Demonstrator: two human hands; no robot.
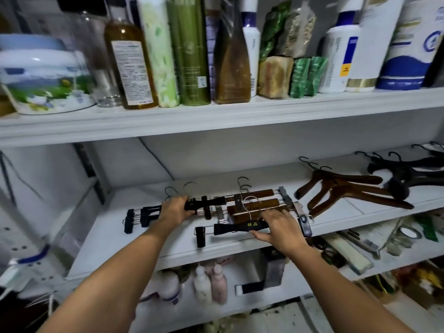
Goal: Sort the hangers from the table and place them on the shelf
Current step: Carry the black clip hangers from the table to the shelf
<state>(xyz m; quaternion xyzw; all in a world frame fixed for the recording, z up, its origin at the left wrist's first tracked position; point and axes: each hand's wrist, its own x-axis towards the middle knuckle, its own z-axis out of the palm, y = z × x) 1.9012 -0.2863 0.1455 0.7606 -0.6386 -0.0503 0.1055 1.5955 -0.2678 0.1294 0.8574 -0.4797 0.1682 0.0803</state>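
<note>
Left hand (176,210) has its grip clamped on a black clip hanger (206,203) in the pile (254,207) on the white shelf (108,227). Right hand (281,230) pinches the gold-lettered hanger (237,228) just in front of the pile. Bottles (187,56) above the pile are blurry, and the clutter (211,282) below is half hidden.

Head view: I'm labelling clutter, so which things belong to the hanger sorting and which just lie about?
Job: left hand gripping black clip hangers; right hand holding lettered black hanger; brown clip hangers; wooden hangers; black coat hangers; middle shelf.
Lying about: upper-shelf bottles; printed tub; small bottles below; glass jar.
</note>
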